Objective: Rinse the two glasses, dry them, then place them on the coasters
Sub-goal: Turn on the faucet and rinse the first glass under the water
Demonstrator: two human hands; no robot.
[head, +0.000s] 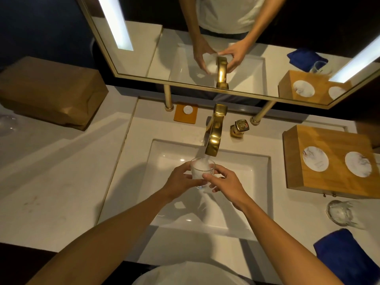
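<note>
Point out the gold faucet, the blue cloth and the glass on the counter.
gold faucet (213,140): head view, spout's curved top.
blue cloth (347,258): head view, folded upper face.
glass on the counter (341,212): head view, its side.

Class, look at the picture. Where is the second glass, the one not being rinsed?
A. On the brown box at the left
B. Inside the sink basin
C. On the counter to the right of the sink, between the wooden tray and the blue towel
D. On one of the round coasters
C: the second glass stands on the counter right of the sink, between the wooden tray and blue towel; both coasters are bare.
</note>
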